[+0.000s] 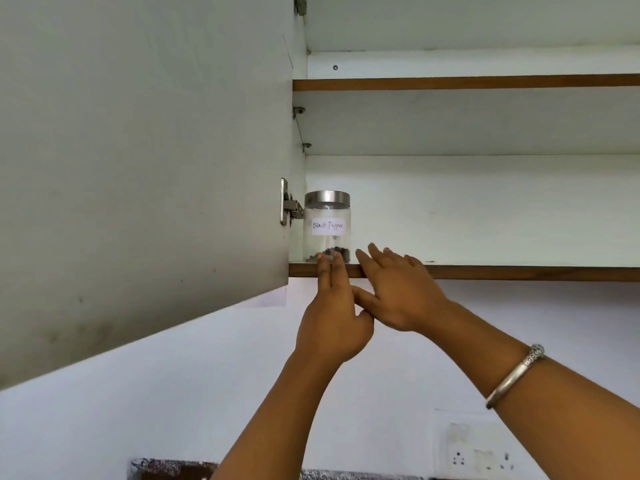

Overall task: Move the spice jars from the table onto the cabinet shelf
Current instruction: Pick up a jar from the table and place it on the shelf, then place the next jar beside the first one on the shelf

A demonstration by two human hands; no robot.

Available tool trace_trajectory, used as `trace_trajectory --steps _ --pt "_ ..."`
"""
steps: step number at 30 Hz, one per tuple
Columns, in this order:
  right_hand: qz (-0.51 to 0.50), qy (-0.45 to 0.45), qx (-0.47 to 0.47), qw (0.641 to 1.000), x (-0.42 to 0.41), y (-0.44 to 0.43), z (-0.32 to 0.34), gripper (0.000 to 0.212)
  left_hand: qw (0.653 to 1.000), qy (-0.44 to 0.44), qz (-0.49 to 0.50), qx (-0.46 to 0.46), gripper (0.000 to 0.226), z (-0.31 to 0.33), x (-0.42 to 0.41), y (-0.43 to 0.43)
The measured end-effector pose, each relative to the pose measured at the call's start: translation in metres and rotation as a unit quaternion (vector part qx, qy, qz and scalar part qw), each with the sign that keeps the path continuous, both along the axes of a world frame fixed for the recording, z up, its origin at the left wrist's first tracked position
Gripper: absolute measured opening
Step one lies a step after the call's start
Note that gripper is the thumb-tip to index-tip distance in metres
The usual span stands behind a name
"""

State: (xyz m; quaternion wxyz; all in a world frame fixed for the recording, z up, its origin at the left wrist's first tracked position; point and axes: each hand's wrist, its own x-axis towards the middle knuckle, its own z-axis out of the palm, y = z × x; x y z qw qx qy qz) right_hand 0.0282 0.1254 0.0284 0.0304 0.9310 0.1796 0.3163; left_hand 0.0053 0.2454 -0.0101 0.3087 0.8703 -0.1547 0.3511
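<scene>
A clear glass jar (327,226) with a steel lid and a white label reading "Black Pepper" stands upright at the far left of the lower cabinet shelf (502,273). A few peppercorns lie at its bottom. My left hand (332,317) reaches up just below it, with the fingertips touching the jar's base at the shelf edge. My right hand (398,289) is beside it to the right, fingers spread over the shelf edge and apart from the jar. Neither hand grips anything.
The open cabinet door (145,161) hangs at the left, its hinge (289,204) next to the jar. An upper shelf (467,82) sits above. A wall socket (478,455) is low on the right, and a patterned countertop edge (166,469) shows at the bottom.
</scene>
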Motion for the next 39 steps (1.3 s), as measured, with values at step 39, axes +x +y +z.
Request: trace_trajectory --steps 39 --pt "-0.026 0.549 0.126 0.826 -0.305 -0.318 -0.479 0.102 0.817 0.511 -0.220 0.149 0.111 -0.427 -0.284 -0.285"
